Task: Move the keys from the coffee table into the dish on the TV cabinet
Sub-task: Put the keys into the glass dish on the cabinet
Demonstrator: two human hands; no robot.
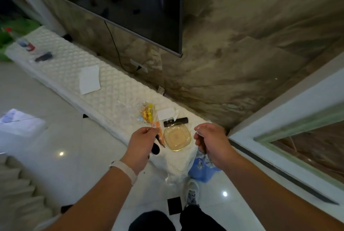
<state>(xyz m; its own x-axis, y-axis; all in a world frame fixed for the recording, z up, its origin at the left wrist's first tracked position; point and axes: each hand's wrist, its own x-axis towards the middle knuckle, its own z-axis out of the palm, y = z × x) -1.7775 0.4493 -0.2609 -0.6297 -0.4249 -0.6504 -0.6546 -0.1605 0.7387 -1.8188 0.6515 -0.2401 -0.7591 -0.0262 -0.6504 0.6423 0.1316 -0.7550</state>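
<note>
A square amber glass dish (177, 136) sits with nothing in it near the right end of the TV cabinet (104, 89), which has a white quilted cover. My left hand (141, 143) hovers just left of the dish, closed on the keys (156, 148). A black fob hangs below my fingers and a thin key points toward the dish. On the dish's other side, my right hand (210, 141) has its fingers curled in, and I can make out nothing held in it.
Behind the dish lie an orange packet (157, 127), a bag of yellow sweets (147, 113), a black remote (176, 121) and a white card (166, 112). A TV (130, 2) hangs above. A blue basket (202, 170) stands below the cabinet's end, a door frame (279, 132) at right.
</note>
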